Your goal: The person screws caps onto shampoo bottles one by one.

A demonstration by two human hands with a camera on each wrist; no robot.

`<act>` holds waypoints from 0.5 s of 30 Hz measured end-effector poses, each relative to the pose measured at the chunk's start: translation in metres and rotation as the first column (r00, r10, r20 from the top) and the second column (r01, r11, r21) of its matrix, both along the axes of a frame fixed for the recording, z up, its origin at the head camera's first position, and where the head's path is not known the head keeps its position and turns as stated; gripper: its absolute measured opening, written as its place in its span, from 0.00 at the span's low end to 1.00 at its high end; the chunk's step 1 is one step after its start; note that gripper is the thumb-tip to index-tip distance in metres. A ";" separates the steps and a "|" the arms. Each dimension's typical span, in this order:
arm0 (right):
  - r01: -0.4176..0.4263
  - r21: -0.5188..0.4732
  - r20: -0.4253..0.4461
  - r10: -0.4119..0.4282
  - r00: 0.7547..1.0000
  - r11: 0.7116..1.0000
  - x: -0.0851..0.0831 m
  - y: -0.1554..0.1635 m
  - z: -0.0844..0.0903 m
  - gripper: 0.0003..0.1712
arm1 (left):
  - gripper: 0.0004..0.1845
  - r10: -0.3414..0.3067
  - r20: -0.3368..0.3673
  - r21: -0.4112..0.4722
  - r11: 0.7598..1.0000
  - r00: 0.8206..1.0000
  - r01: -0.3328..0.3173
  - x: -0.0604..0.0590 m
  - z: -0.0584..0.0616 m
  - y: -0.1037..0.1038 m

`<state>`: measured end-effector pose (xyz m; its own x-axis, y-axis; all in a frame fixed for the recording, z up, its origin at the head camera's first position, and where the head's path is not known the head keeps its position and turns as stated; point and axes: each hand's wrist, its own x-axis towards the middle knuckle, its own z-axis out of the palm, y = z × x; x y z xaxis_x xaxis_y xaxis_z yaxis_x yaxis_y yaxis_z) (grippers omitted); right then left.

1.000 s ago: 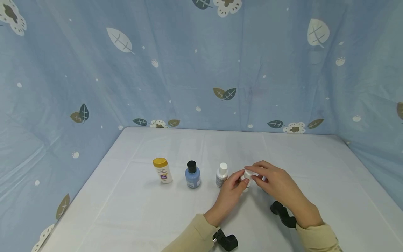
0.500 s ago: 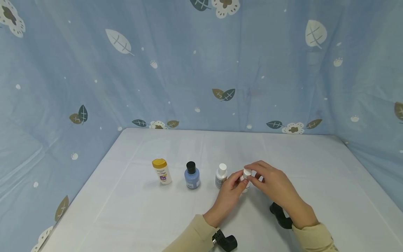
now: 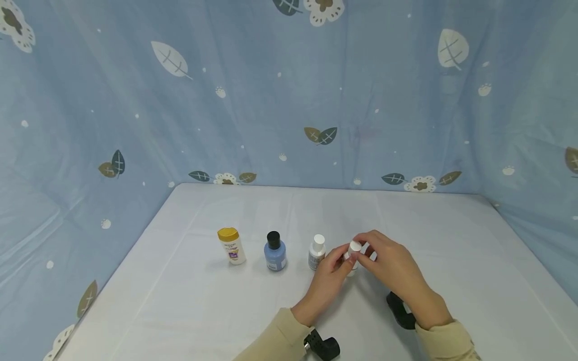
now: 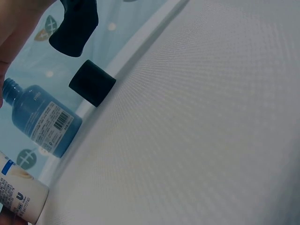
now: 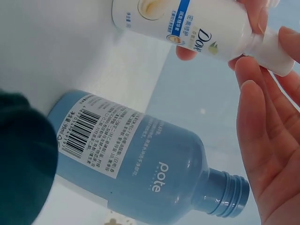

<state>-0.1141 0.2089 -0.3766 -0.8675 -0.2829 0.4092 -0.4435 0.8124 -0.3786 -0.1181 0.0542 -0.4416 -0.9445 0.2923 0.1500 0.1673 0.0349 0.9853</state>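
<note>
1. Head view: a small white bottle [image 3: 352, 259] is standing on the white table [image 3: 189, 301], at the right end of a row with a yellow-capped bottle [image 3: 231, 245], a blue bottle with a black cap [image 3: 275, 251] and a white-capped bottle [image 3: 316, 251]. The left hand [image 3: 331, 275] is curling its fingers round the small bottle's body, while the right hand [image 3: 392, 269] is pinching its white cap [image 3: 355, 246] from above. Both sleeves are beige.

2. Left wrist view: the camera is lying close to the table [image 4: 211, 140]. A blue bottle [image 4: 40, 119] is showing here with its threaded neck bare, and a black cap [image 4: 92, 83] is sitting apart from it. A white bottle [image 4: 18, 194] is peeking in at the lower left corner; the hand itself is mostly out of frame, so its grip cannot be judged here.

3. Right wrist view: the white bottle [image 5: 187, 26] is showing a blue and gold label and a cream-coloured picture. Fingertips [image 5: 255, 16] are closing on its white cap [image 5: 274, 47], though how tightly is probably unclear from this angle. A blue bottle [image 5: 140, 161] with a barcode label is filling the foreground, uncapped.
</note>
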 end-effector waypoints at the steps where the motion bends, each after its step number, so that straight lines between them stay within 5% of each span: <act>1: -0.002 -0.001 0.004 0.002 1.000 1.000 0.000 0.000 0.000 0.18 | 0.18 -0.002 -0.003 -0.003 1.000 1.000 0.002 0.000 0.001 0.000; 6: -0.038 0.010 0.034 0.038 0.999 0.999 0.000 0.003 0.004 0.19 | 0.18 -0.012 -0.023 -0.015 1.000 1.000 0.012 0.002 0.006 -0.002; 15: -0.038 0.041 0.101 0.034 0.994 0.998 0.001 0.007 0.011 0.18 | 0.18 -0.018 -0.015 -0.017 1.000 1.000 0.018 0.012 0.032 -0.007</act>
<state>-0.1128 0.2161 -0.3659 -0.8923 -0.3304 0.3077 -0.4346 0.8130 -0.3874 -0.1059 0.0472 -0.4091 -0.9368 0.3116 0.1592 0.1831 0.0485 0.9819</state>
